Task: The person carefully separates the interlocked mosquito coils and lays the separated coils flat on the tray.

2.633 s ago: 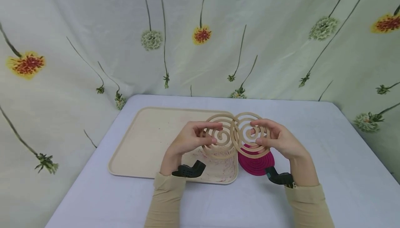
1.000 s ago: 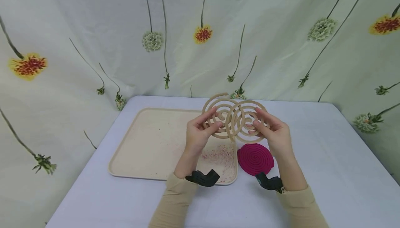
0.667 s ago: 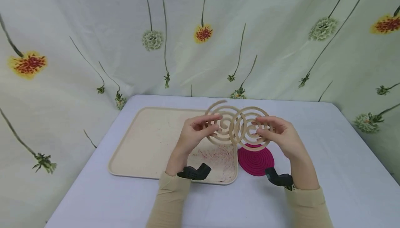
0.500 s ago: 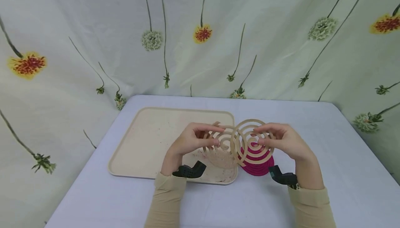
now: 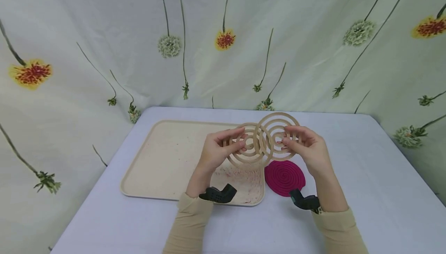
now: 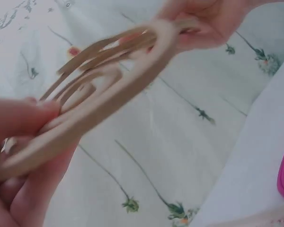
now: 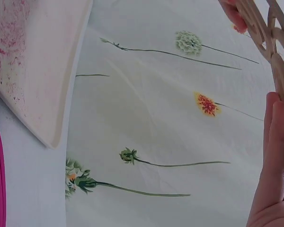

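Note:
Two flat beige spirals overlap and look linked at their outer rings, held up above the table. My left hand (image 5: 217,147) pinches the left spiral (image 5: 245,165) between thumb and fingers. The right spiral (image 5: 277,114) is pinched the same way by my right hand (image 5: 310,145). In the left wrist view, the rings (image 6: 109,101) stand nearly edge-on, stretching from the left thumb to the other hand (image 6: 210,23). At the right border of the right wrist view, my right fingers (image 7: 277,137) lie along the spiral's edge.
A beige tray (image 5: 150,169) with reddish specks, densest at its near right corner, lies on the white-covered table (image 5: 244,230). Right beside that corner lies a flat pink coiled disc (image 5: 285,178). A flower-printed cloth (image 5: 306,79) hangs behind.
Both hands dip and rise, tilting the linked spirals. Since half a second ago they have risen off their overlap with the pink disc, the right spiral climbing higher than the left. Tray and disc stay put.

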Motion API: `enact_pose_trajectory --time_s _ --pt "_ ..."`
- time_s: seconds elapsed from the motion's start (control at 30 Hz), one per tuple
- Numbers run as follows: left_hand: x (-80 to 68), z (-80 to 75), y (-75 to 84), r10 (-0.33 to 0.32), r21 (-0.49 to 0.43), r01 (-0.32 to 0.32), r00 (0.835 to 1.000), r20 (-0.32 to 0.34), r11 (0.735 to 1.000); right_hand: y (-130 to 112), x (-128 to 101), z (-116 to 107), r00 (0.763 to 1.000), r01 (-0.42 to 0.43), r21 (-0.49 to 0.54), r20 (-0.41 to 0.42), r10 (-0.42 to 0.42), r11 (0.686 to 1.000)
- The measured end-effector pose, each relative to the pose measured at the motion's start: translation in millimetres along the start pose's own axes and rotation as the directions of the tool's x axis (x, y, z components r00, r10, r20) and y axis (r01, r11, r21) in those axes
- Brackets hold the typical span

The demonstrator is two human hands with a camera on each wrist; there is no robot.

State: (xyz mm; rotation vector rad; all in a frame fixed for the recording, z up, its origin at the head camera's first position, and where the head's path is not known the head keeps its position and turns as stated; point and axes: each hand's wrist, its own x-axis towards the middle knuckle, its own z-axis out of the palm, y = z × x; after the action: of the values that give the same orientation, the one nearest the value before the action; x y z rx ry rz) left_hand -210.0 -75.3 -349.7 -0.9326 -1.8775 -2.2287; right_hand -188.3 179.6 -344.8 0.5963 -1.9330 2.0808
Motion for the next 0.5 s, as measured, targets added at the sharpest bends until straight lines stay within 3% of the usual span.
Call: enact_pose_trajectory --time_s 0.17,0.3,0.4,0.5 --pt "3.7 15.1 -3.4 0.055 -0.11 -0.078 0.978 -0.199 0.991 -2 0 2 0.999 0.039 0.034 -0.028 -0.038 0.999" --pt "5.8 23.4 -6.3 0.092 -0.142 -0.135 0.958 -0.273 0.981 -3 1 1 0.999 0.031 -0.022 -0.013 -0.031 0.999" --pt "5.0 21.1 -6.0 0.105 -0.122 -0.129 0.976 -0.189 0.984 -3 0 -3 1.0 0.022 -0.051 0.015 -0.022 0.998" --pt "2.0 10.3 -3.0 0.082 -0.048 -0.082 0.997 0.006 0.995 -5 -1 -11 0.995 0.016 -0.068 0.103 -0.009 0.998"
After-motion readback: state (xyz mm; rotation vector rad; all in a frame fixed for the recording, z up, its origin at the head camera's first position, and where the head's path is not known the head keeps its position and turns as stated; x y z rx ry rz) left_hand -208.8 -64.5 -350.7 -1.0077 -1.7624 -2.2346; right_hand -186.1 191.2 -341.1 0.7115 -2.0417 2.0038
